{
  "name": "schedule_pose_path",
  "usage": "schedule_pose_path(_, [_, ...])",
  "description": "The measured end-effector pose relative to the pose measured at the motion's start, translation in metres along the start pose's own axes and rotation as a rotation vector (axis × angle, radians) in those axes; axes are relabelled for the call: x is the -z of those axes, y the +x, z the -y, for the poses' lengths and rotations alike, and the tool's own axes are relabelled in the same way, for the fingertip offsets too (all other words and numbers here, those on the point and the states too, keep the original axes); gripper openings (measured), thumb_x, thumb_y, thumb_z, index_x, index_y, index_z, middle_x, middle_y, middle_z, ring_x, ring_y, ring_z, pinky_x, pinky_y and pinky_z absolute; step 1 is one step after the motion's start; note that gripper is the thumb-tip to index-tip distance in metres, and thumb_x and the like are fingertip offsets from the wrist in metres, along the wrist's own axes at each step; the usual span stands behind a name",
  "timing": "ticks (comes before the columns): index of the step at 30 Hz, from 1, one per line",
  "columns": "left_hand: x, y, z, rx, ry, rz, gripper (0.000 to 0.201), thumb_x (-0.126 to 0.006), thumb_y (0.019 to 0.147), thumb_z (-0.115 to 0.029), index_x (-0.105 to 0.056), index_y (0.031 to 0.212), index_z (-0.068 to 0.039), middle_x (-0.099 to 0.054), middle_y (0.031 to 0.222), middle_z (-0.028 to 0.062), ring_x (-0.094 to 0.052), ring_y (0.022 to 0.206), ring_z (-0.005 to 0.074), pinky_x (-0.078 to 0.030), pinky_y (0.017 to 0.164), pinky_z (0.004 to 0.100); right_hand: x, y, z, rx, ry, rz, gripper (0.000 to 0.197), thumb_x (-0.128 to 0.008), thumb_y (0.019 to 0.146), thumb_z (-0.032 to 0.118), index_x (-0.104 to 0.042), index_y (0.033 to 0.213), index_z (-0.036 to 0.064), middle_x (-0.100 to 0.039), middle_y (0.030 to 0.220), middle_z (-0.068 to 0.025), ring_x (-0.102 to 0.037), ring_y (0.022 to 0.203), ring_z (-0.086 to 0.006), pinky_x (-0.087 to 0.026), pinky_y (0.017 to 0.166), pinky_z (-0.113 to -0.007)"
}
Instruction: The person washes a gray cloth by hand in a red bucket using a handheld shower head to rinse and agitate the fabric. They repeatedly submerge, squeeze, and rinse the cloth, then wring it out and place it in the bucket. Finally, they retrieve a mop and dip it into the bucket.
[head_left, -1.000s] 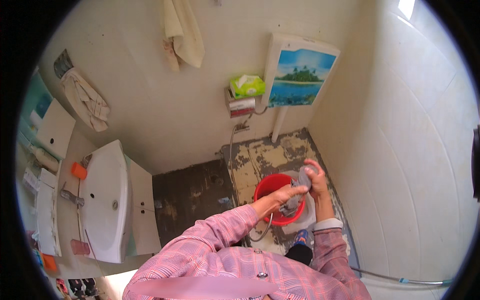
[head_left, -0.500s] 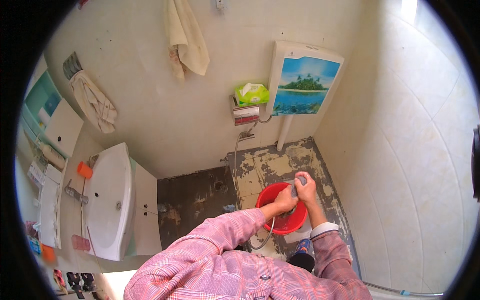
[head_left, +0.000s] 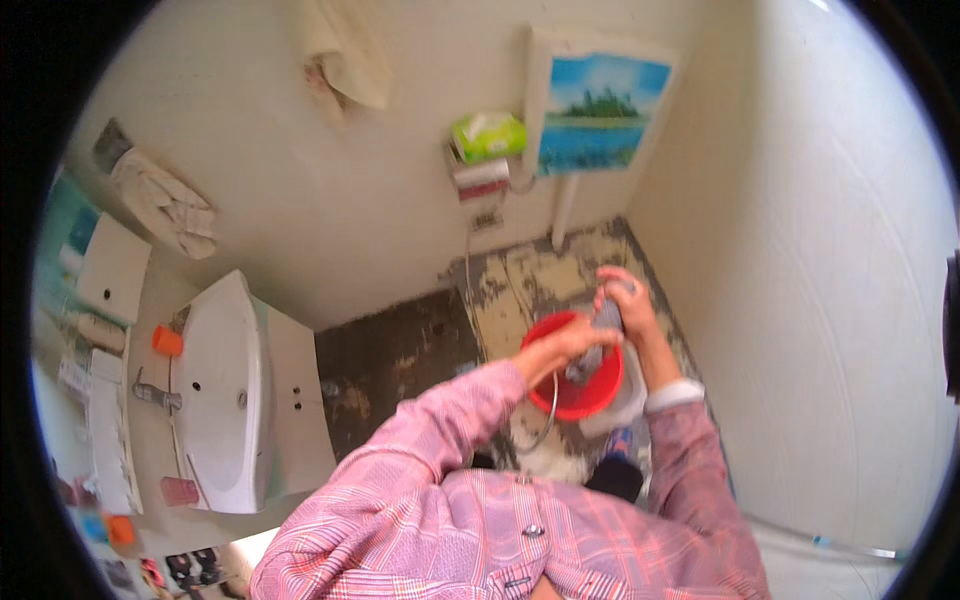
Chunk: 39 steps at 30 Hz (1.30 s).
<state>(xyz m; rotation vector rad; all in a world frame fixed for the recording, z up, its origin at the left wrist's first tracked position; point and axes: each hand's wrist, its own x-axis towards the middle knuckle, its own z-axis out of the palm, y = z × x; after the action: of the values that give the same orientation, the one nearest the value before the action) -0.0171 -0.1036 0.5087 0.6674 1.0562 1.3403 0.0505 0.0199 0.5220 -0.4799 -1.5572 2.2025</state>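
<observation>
A bunched grey cloth (head_left: pixel 608 316) is held between both my hands above a red bucket (head_left: pixel 585 400). My left hand (head_left: pixel 572 342) reaches over the bucket from the left and grips the cloth's lower part. Higher and to the right, my right hand (head_left: pixel 628 298) holds the upper end, its fingers somewhat extended and blurred. Part of the cloth hangs down into the bucket. What else lies inside the bucket is hard to make out.
A thin hose (head_left: pixel 548 425) runs down past the bucket's left side. White porcelain (head_left: pixel 628 400) shows beneath the bucket. At left stands a washbasin (head_left: pixel 225 400) with an orange cup (head_left: pixel 167 341). A tissue pack (head_left: pixel 488 136) sits on a wall holder beside the cistern (head_left: pixel 600 110).
My right hand has opened its fingers somewhat around the cloth, and more of the cloth shows between my hands. The whole view has shifted, with the bucket higher in it.
</observation>
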Motion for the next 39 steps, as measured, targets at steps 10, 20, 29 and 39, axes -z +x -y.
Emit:
schedule_pose_path(10, [-0.004,0.031,0.037,0.076,0.684,-0.464,0.047,-0.066,0.065,-0.031,-0.058,0.096,0.002,-0.061,0.091,0.0234,-0.059,0.090,0.0350,-0.045,0.074,0.0403,0.006,0.007,-0.036,0.270,-0.670,-0.293,0.007,-0.053,0.072,0.005,-0.060,0.072,0.0032,-0.056,0.057,-0.0032,-0.056,0.051,-0.0100,-0.045,0.050,-0.025])
schedule_pose_path(20, [0.011,0.003,0.059,0.103,0.218,-0.467,0.048,-0.069,0.073,-0.029,-0.049,0.107,-0.002,-0.059,0.091,0.0086,-0.059,0.075,0.0198,-0.048,0.071,0.0326,0.001,-0.001,-0.020,0.367,-0.386,-0.392,0.009,-0.050,0.076,-0.001,-0.057,0.082,0.0008,-0.057,0.072,-0.0036,-0.057,0.060,-0.0095,-0.046,0.057,-0.023])
schedule_pose_path(29, [0.022,-0.019,0.052,0.158,-1.213,-0.097,0.039,-0.057,0.083,-0.035,-0.049,0.110,-0.007,-0.056,0.104,0.0137,-0.053,0.101,0.0296,-0.038,0.093,0.0475,-0.052,-0.053,-0.034,0.644,-0.832,0.004,0.018,-0.060,0.069,0.006,-0.060,0.087,0.0047,-0.057,0.087,-0.0104,-0.057,0.081,-0.0254,-0.046,0.073,-0.032])
schedule_pose_path(39, [-0.005,-0.048,0.027,0.306,-1.502,0.281,0.040,-0.049,0.085,-0.027,-0.044,0.119,-0.006,-0.050,0.110,0.0133,-0.047,0.096,0.0267,-0.043,0.065,0.0311,0.013,-0.056,-0.046,0.105,0.367,-0.272,0.065,-0.057,0.081,0.041,-0.032,0.132,0.0089,-0.039,0.130,-0.0187,-0.045,0.114,-0.0303,-0.038,0.094,-0.039])
